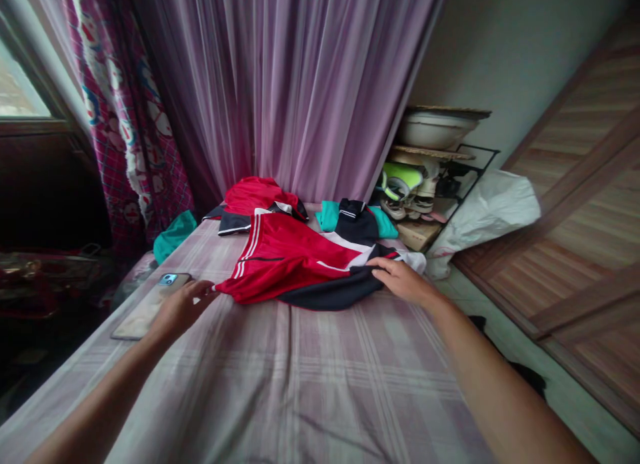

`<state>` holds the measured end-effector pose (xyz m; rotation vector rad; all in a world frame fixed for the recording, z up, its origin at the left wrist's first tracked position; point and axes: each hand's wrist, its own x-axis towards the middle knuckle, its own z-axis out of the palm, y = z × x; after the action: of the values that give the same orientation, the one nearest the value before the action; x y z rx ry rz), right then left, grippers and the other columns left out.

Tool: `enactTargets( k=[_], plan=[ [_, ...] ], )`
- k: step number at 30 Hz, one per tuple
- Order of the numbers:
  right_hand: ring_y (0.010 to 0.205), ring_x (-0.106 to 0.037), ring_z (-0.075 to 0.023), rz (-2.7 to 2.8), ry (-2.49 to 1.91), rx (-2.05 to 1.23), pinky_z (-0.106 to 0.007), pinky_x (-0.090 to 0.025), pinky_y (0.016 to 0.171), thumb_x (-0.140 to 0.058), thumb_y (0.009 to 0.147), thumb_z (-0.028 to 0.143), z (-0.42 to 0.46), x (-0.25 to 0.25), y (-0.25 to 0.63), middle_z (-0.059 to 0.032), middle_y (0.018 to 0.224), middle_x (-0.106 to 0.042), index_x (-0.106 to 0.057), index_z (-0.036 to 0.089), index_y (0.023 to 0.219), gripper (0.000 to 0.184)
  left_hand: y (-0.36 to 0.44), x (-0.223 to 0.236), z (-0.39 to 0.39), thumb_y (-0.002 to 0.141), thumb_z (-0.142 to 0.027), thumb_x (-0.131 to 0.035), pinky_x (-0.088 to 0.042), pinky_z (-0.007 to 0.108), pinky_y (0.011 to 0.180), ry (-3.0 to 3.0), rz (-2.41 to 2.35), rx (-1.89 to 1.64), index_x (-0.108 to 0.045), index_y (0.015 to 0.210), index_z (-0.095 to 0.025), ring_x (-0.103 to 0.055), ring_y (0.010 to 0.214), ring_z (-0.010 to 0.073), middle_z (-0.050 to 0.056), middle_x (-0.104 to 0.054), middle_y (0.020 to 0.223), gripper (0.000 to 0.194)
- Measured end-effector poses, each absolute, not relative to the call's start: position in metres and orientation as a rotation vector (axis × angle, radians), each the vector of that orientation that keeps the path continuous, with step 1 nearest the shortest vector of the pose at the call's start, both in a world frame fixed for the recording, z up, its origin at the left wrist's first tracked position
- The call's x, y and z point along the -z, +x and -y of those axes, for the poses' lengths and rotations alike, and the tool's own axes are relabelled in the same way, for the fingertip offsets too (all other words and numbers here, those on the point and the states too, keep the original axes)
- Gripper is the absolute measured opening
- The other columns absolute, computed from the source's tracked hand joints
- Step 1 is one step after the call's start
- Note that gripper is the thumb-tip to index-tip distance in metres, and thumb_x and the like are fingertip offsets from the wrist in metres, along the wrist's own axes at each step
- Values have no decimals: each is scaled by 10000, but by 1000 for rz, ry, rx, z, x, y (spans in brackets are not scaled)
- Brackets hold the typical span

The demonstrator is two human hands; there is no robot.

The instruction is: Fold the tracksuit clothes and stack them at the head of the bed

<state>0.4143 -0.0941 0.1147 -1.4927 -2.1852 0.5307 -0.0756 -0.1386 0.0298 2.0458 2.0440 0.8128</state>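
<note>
Pinching red garment at its 8 o'clock corner with left hand; touching its 3 o'clock end with right hand, cannot tell whether gripping. Lies at 12 o'clock on bed. Likely handles light, limp, slippery; grasp at opposite corners.

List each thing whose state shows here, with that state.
Red garment: laid out, rumpled
Left hand: pinching garment's corner
Right hand: at garment's dark edge, grip unclear
Phone: lying camera side up
Dark bundle: folded, on teal cloth
Purple curtain: hanging in folds
Plaid sheet: creased
</note>
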Motion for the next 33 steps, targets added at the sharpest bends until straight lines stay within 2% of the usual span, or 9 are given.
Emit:
enactTargets(
  k=[3,6,9,13,16,19,22,25,33],
  plan=[
    [842,-676,-208,2429,-1497,-771,-295,-521,777,-479,782,240,124,-137,422,-24,869,-742,-739,220,910,290,-78,-35,146,729,-830,-401,-544,350,740,2110,-1942,-846,-736,827,-228,-682,787,254,141,-742,1045,696],
    [500,-561,-138,2542,-1602,-1336,-234,-412,475,-563,753,328,145,-135,418,31,582,-608,-687,245,714,154,-81,-43,153,628,-926,-403,-563,393,759,2028,-1881,-768,-746,822,-265,-691,774,275,125,-735,1152,769],
    [371,-439,-86,2548,-1607,-1718,-201,-266,391,-651,721,510,150,-121,410,66,446,-424,-518,225,525,370,-87,-48,155,584,-929,-456,-568,396,780,1985,-1821,-649,-757,833,-288,-705,795,290,98,-746,1135,751],
    [381,-464,-97,2444,-1657,-1823,-219,-343,423,-583,713,756,135,-107,411,52,419,-475,-509,230,541,558,-100,-48,156,643,-831,-512,-559,391,785,2009,-1782,-505,-770,852,-312,-706,817,299,63,-773,992,617],
    [424,-501,-105,2257,-1705,-1617,-234,-389,449,-473,809,751,109,-101,429,-13,563,-643,-658,220,707,572,-116,-44,161,694,-730,-549,-547,361,762,2021,-1758,-301,-772,859,-345,-696,792,272,13,-771,866,475],
    [494,-565,-119,2080,-1807,-1147,-240,-430,493,-474,898,571,69,-93,454,-79,757,-734,-693,179,810,457,-132,-40,164,736,-682,-545,-544,346,737,2016,-1672,-77,-772,810,-364,-685,743,247,-5,-765,815,398],
    [582,-656,-150,1868,-2005,-689,-249,-474,556,-490,908,386,24,-85,472,-103,939,-759,-704,142,1020,342,-138,-50,154,597,-666,-676,-558,367,672,1977,-1559,-53,-769,715,-337,-684,682,268,39,-760,748,361],
    [639,-706,-172,1693,-2160,-397,-260,-495,600,-468,918,331,-17,-79,477,-105,1042,-758,-645,152,1239,408,-123,-77,119,461,-599,-779,-559,363,595,1884,-1519,-57,-784,770,-301,-681,629,274,68,-759,731,430],
    [753,-721,-277,1855,-2413,-261,-340,-521,655,-594,843,518,-77,-47,484,-142,811,-762,-711,127,1145,508,-30,-96,-50,821,-380,-541,-508,338,890,2302,-1955,-144,-756,1032,-263,-704,993,268,70,-773,1043,323]
  ],
)
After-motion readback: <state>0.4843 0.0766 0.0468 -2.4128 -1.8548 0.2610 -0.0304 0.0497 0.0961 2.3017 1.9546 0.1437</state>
